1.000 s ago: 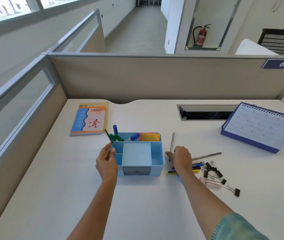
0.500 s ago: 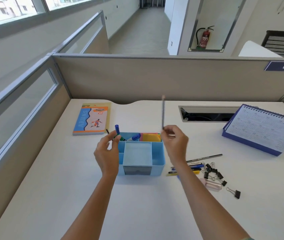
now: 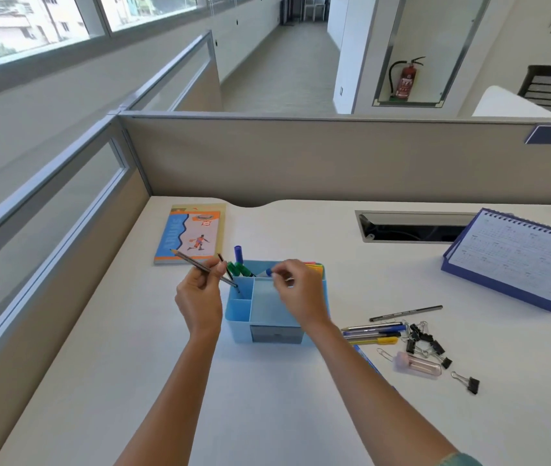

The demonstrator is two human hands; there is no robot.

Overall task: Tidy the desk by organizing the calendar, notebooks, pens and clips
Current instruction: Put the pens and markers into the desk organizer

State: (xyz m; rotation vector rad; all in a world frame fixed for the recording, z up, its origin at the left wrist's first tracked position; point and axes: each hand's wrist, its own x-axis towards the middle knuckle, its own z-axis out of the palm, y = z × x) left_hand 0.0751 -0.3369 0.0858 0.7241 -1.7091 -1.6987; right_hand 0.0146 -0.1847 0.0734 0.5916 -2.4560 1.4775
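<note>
My left hand (image 3: pixel 200 290) pinches a grey pencil (image 3: pixel 188 258) that slants up to the left, its lower end dipping into the rear left compartment of the blue organizer (image 3: pixel 239 319). My right hand (image 3: pixel 296 290) hovers over the organizer's middle, fingers loosely curled and holding nothing. Green and blue markers (image 3: pixel 239 260) stand in the rear left compartment. Loose pens (image 3: pixel 375 332) and black binder clips (image 3: pixel 425 341) lie right of the organizer. A notebook (image 3: pixel 193 233) lies at the back left. The desk calendar (image 3: pixel 516 257) stands at the right.
Coloured sticky notes (image 3: pixel 314 265) fill the organizer's rear right compartment. A grey pen (image 3: pixel 405 312), a pink clip case (image 3: pixel 417 364) and a single binder clip (image 3: pixel 469 383) lie on the white desk (image 3: pixel 133 364). A cable slot (image 3: pixel 412 227) opens near the back partition.
My right hand lifted a pencil from the desk and held it upright. Now my left hand holds it slanted with its tip in the organizer, and the right hand is empty.
</note>
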